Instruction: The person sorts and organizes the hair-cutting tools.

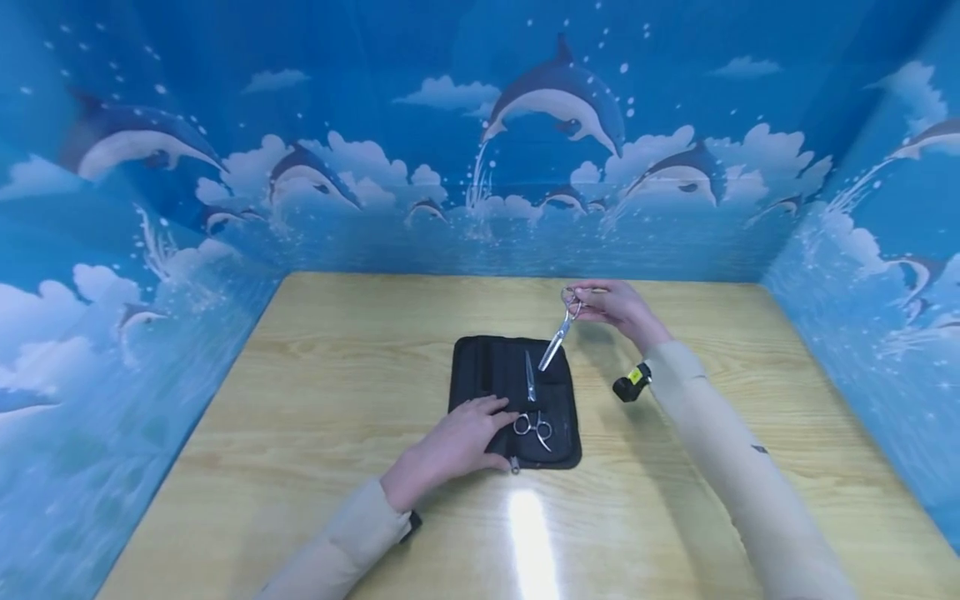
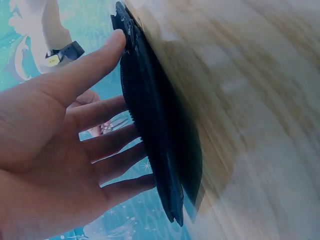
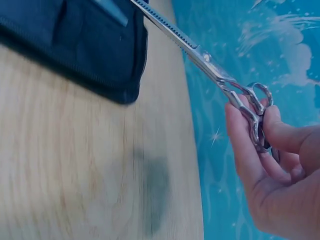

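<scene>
A black zippered case point(image 1: 468, 367) lies spread on the wooden table. My left hand point(image 1: 461, 437) rests on its left side, fingers extended; in the left wrist view the thumb and fingertips touch the case edge point(image 2: 150, 115). Strapped into the case is one pair of silver scissors point(image 1: 530, 383), blades pointing away from me. My right hand point(image 1: 618, 307) pinches the finger rings of toothed thinning scissors point(image 1: 558, 335), held above the far right corner of the case with the blades slanting down. In the right wrist view, the thumb point(image 3: 280, 132) presses against a ring.
The wooden table point(image 1: 337, 367) meets blue dolphin-print walls point(image 1: 420, 225) at its back and sides. A small black wrist camera point(image 1: 632, 382) hangs under the right sleeve. A zipper pull point(image 1: 514, 465) sticks out at the case's near edge.
</scene>
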A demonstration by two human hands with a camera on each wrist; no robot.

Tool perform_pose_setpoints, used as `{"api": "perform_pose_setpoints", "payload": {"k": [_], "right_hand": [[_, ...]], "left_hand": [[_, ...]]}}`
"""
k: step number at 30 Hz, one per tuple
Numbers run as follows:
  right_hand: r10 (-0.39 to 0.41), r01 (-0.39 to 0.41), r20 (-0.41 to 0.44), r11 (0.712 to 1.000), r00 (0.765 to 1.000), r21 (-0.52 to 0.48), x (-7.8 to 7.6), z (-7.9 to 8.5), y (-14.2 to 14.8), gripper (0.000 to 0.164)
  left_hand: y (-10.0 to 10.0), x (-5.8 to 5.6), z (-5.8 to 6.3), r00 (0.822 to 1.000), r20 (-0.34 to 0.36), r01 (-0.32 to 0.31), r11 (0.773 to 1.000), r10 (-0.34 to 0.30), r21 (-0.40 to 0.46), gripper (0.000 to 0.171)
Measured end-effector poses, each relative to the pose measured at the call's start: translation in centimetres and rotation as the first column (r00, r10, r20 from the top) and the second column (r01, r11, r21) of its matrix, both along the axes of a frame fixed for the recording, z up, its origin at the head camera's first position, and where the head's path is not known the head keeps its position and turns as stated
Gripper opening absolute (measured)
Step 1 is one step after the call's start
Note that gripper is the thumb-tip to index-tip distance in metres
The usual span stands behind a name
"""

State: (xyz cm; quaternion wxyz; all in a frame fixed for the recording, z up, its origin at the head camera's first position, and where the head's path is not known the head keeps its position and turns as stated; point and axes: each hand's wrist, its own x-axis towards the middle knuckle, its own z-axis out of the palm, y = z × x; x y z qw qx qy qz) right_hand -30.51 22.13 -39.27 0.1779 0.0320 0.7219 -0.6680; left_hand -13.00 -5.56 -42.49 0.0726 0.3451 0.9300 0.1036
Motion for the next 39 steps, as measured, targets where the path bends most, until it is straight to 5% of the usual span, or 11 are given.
{"api": "perform_pose_setpoints", "payload": {"k": [9,17,24,32,39], "right_hand": [[-0.013,0.024,-0.064,0.983,0.998,0.182,-1.8,-1.6,-0.9,0.037],[0.178,-0.133,-0.105,0.930,0.978,0.343,-2.2,-3.0,-1.0,0.035],[0.223,-0.158,-0.132,0.911,0.966,0.381,-1.6,-3.3,-1.8,0.039],[0.332,-0.200,-0.138,0.800,0.933,0.566,-1.3,-3.8,-2.0,0.033],[0.325,-0.157,-0.184,0.787,0.928,0.597,-0.9,-4.6,-2.3,0.031]], "left_hand": [[-0.1,-0.1,-0.3,1.000,0.002,-0.008,1.000,0.008,-0.011,0.070],[0.6,-0.1,-0.5,0.999,-0.002,-0.048,0.998,0.048,-0.036,0.068],[0.6,-0.1,-0.5,0.998,-0.015,-0.054,0.998,0.054,-0.024,0.068],[0.4,-0.3,-0.4,0.999,-0.023,-0.043,0.999,0.042,-0.013,0.068],[0.5,-0.5,-0.3,0.999,-0.030,-0.040,0.999,0.039,-0.028,0.067]]}}
